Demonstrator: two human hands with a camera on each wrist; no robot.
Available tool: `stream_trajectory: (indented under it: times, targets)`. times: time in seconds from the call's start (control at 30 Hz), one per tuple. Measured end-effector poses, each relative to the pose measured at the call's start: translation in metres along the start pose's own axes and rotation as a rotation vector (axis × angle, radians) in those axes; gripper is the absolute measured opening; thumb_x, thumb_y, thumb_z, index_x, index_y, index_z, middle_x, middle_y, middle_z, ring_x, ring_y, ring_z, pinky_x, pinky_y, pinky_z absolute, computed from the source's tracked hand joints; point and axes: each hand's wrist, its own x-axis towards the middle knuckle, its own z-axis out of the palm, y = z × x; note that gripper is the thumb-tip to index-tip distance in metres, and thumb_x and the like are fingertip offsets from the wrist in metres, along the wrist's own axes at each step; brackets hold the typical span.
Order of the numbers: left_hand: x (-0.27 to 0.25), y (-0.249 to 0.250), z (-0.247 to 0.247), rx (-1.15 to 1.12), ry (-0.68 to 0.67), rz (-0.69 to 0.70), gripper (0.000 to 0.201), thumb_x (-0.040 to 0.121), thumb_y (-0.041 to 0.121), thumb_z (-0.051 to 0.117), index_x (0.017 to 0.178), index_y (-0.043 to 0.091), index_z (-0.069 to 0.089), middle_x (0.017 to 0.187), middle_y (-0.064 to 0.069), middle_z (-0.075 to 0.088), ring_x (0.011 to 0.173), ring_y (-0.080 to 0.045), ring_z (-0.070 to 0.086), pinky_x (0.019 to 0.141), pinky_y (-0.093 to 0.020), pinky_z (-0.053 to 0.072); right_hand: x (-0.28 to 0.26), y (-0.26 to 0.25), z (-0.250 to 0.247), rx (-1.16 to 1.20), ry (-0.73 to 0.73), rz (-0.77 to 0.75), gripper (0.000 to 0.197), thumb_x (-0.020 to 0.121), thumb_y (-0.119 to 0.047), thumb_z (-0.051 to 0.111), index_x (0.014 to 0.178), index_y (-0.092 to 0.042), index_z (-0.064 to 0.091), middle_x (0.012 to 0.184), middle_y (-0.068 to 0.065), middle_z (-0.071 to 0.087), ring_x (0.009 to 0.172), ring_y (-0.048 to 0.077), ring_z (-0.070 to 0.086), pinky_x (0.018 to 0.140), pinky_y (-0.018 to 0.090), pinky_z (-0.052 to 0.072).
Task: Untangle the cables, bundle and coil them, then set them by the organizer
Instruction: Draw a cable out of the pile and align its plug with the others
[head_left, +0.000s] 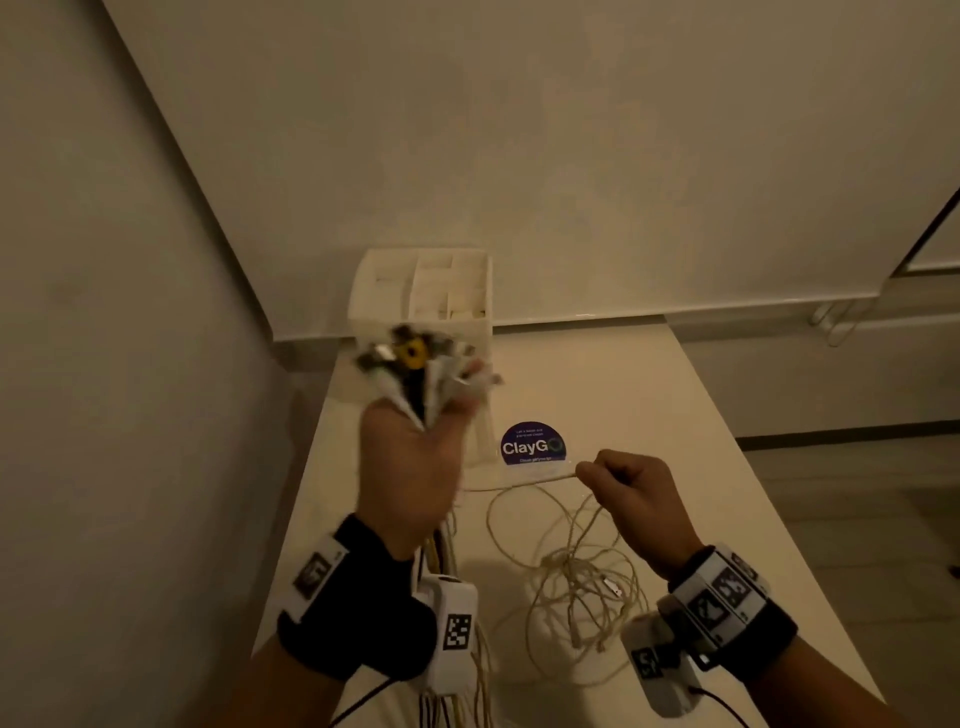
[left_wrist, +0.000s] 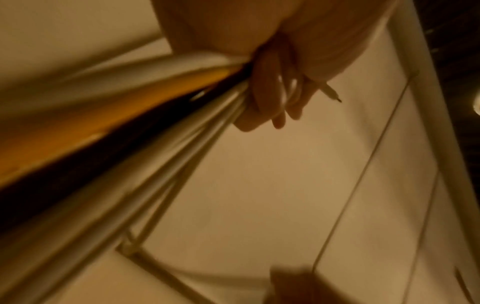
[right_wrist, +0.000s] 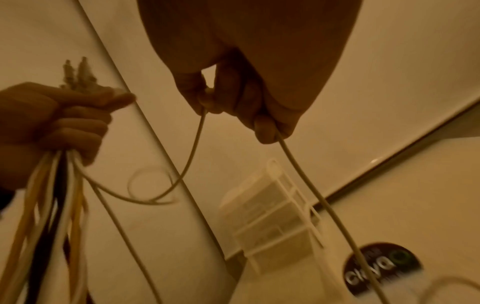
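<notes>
I am in the untangling step: my left hand (head_left: 410, 467) grips the cable bundle (head_left: 423, 376), my right hand (head_left: 631, 491) pinches one thin cable (head_left: 519, 484). Next, I think, I must pull it free of the tangle (head_left: 576, 587).

I see a pale table (head_left: 649, 415) running away from me toward the wall. On it at twelve o'clock stands a white organizer (head_left: 452, 291); just beside it at one o'clock lies a round dark sticker (head_left: 532, 444). At five o'clock sprawls a loose tangle of cream cables (head_left: 576, 587).
</notes>
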Motion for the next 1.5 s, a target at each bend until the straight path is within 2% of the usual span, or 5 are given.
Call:
stream_trajectory:
  times: [0.1, 0.2, 0.4, 0.9, 1.5]
  targets:
    - [-0.011, -0.01, 0.027, 0.163, -0.244, -0.084, 0.013, 0.086, 0.012, 0.07, 0.099, 0.014, 0.074, 0.089, 0.013, 0.075, 0.086, 0.001, 0.069, 0.076, -0.022, 0.054, 0.008, -0.026, -0.002, 0.054, -0.047, -0.072, 0.047, 0.09, -0.005, 0.06, 0.05, -0.015, 0.039, 0.05, -0.005, 0.034, 0.05, 0.01, 0.03, 0.053, 0.026, 0.03]
    - [-0.012, -0.02, 0.041, 0.293, -0.375, -0.145, 0.007, 0.085, 0.027, 0.072, 0.083, 0.022, 0.074, 0.064, 0.01, 0.069, 0.058, -0.009, 0.063, 0.059, -0.036, 0.053, 0.013, -0.048, -0.003, 0.214, -0.11, -0.126, 0.041, 0.085, -0.023, 0.06, 0.055, 0.001, 0.046, 0.052, 0.001, 0.035, 0.051, 0.015, 0.03, 0.053, 0.032, 0.028]
    - [-0.007, -0.013, 0.046, 0.305, -0.294, -0.087, 0.012, 0.089, 0.01, 0.066, 0.082, 0.02, 0.069, 0.044, 0.022, 0.054, 0.041, 0.004, 0.049, 0.045, -0.008, 0.032, 0.011, -0.049, -0.009, 0.35, -0.197, -0.101, 0.036, 0.091, -0.021, 0.051, 0.065, 0.003, 0.055, 0.057, 0.013, 0.04, 0.052, 0.017, 0.034, 0.053, 0.028, 0.026]
    - [0.04, 0.005, -0.019, -0.004, 0.157, -0.068, 0.037, 0.08, 0.048, 0.066, 0.062, 0.016, 0.063, 0.038, 0.006, 0.036, 0.031, -0.016, 0.028, 0.046, -0.027, 0.031, 0.017, 0.042, 0.009, 0.183, -0.103, 0.056, 0.039, 0.097, -0.015, 0.052, 0.062, 0.0, 0.052, 0.052, -0.007, 0.041, 0.052, 0.009, 0.035, 0.055, 0.017, 0.032]
    - [0.023, 0.002, -0.034, -0.18, -0.039, -0.237, 0.026, 0.082, 0.034, 0.059, 0.076, 0.009, 0.062, 0.042, 0.002, 0.024, 0.033, -0.01, 0.017, 0.039, -0.017, 0.021, -0.008, 0.021, -0.008, 0.114, -0.081, -0.027, 0.014, 0.093, 0.0, 0.052, 0.097, -0.003, 0.065, 0.084, 0.018, 0.07, 0.085, 0.033, 0.066, 0.083, 0.044, 0.051]
